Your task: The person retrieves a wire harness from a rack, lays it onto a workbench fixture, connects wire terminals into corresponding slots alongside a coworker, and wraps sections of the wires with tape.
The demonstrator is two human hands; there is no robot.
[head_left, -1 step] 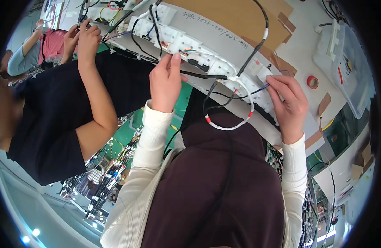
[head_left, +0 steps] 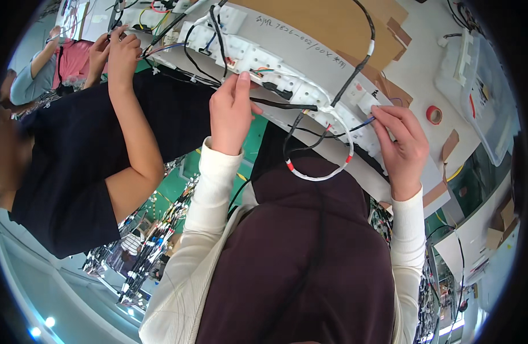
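Note:
My left hand (head_left: 229,121) is closed, thumb and fingertips together, at the near edge of a long white wiring fixture (head_left: 301,92). What it pinches is hidden; thin coloured wires (head_left: 264,70) lie beside the thumb tip. A black cable (head_left: 284,105) runs from behind this hand to a white-wrapped junction. From there hangs a white cable loop (head_left: 318,177) with red bands, over the near edge. My right hand (head_left: 402,142) pinches a blue wire (head_left: 364,122) at the fixture's right end, next to a small white block (head_left: 367,104).
On my left another person (head_left: 75,166) in dark clothing works at the same fixture with raised hands. Cardboard (head_left: 315,23) lies behind it. A red tape roll (head_left: 433,114) and a clear plastic bin (head_left: 486,92) are at the right. A black cable (head_left: 355,71) arches overhead.

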